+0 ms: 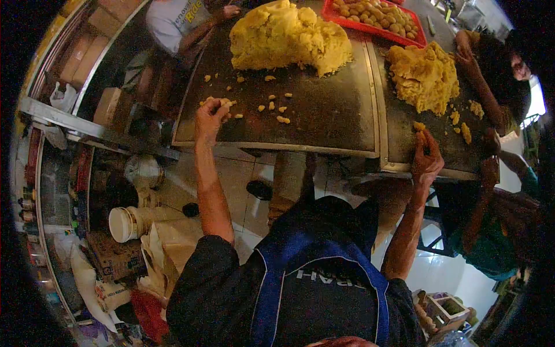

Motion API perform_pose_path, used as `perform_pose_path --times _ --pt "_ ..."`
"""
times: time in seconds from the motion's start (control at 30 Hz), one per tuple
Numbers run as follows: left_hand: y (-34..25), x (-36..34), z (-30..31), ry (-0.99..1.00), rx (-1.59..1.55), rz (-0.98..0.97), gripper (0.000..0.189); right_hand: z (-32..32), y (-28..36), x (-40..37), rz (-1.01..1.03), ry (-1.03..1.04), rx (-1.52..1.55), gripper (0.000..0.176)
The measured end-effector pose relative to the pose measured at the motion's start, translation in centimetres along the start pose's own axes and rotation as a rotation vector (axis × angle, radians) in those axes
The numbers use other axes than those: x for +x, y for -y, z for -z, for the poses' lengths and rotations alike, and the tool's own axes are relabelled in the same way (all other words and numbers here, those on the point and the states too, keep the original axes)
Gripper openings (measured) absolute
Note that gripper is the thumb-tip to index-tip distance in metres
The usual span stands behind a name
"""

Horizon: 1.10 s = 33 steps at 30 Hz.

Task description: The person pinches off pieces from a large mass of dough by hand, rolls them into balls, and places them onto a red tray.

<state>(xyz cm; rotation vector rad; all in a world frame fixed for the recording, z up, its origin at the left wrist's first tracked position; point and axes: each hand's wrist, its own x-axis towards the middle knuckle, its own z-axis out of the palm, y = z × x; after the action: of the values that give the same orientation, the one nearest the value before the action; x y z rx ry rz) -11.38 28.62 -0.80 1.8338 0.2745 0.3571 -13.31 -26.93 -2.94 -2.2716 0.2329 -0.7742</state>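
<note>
My left hand point(211, 118) is closed in a pinch at the left of the dark table point(329, 124), on a pale yellow piece of dough point(229, 103) that shows beside the fingertips. Several small dough bits point(272, 106) lie scattered to its right. Over the table's front right part, my right hand point(427, 159) has its fingers together on a small yellow lump point(419, 125). Beyond it rises a rough yellow dough mound point(425, 78), with loose crumbled chunks point(466, 133) at its right. A larger dough mound point(286, 37) sits at the back middle.
A red tray point(370, 28) of small round balls stands at the back right. One person point(179, 26) is at the back left; others point(491, 75) are along the right side. White buckets point(124, 224) and boxes point(115, 257) stand low at the left. A metal seam divides the tabletop.
</note>
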Motion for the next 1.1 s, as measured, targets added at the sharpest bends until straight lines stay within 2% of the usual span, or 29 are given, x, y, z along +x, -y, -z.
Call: perform_pose_path --times 0.1,0.23,0.3,0.33,0.4,0.43,0.5,0.53,0.57,0.63,0.7,0.73,0.8,0.83,0.9,0.93,0.97,1.03,1.1 --pt "1.0 0.4 0.5 0.006 0.110 0.016 0.013 0.2 0.9 -0.1 -0.010 -0.013 0.021 0.031" --pt "1.6 0.8 0.2 -0.016 0.029 0.065 0.016 0.5 1.6 -0.1 -0.004 0.014 0.043 0.030" --pt "2.2 0.9 0.1 -0.072 0.320 -0.128 0.017 0.4 1.3 0.0 0.022 0.007 0.040 0.029" --pt "1.7 0.7 -0.1 -0.072 0.320 -0.127 0.017 0.2 1.0 0.0 -0.007 0.006 0.026 0.029" --pt "0.6 0.5 -0.5 0.005 0.698 -0.467 0.022 0.0 0.7 0.0 -0.035 0.004 0.012 0.028" --pt "0.7 0.7 -0.7 0.007 0.698 -0.468 0.022 0.3 1.3 0.0 -0.034 0.012 0.034 0.028" --pt "1.1 1.1 -1.0 -0.060 1.192 -0.425 0.023 0.5 1.6 -0.1 -0.034 0.019 0.054 0.028" --pt "1.0 1.1 -1.2 -0.058 1.192 -0.428 0.023 0.4 1.4 -0.1 0.015 0.004 0.094 0.027" --pt "0.8 1.3 -1.6 -0.078 1.154 -0.517 0.021 0.3 1.2 -0.1 0.063 -0.016 0.130 0.027" --pt "0.4 1.7 -2.6 -0.084 1.106 -0.618 0.019 -0.6 -0.3 -0.2 0.055 -0.045 0.136 0.027" --pt "-0.1 1.8 -4.0 0.031 0.420 -0.161 0.016 -0.8 -1.6 -0.2 0.040 -0.079 0.131 0.026" --pt "-1.2 1.4 -5.0 0.048 0.414 -0.168 0.016 -0.7 -1.8 -0.2 0.003 -0.042 0.089 0.027" --pt "-4.6 0.1 -7.7 -0.003 0.384 -0.500 0.013 -0.1 -0.5 0.1 -0.024 0.017 0.000 0.028" --pt "-5.5 0.0 -8.7 0.006 0.379 -0.508 0.013 -0.1 -0.3 0.1 -0.029 0.007 -0.005 0.028" --pt "-6.7 -0.5 -10.9 0.240 0.423 -0.378 0.014 0.1 -0.3 0.0 -0.028 0.007 0.130 0.031" --pt "-7.4 -1.1 -12.5 0.269 0.353 -0.350 0.016 0.1 -0.2 -0.1 -0.032 -0.002 0.125 0.031" --pt "-7.3 -1.3 -14.0 0.276 0.351 -0.356 0.016 0.1 0.1 -0.2 -0.056 -0.013 0.104 0.031" --pt "-6.0 -1.0 -16.5 0.481 0.285 -0.387 0.017 -0.4 -0.7 -0.1 -0.079 -0.027 0.085 0.031" --pt "-4.4 -0.8 -18.6 0.549 0.299 -0.458 0.016 -1.0 -2.7 -0.1 0.084 -0.088 0.095 0.031"
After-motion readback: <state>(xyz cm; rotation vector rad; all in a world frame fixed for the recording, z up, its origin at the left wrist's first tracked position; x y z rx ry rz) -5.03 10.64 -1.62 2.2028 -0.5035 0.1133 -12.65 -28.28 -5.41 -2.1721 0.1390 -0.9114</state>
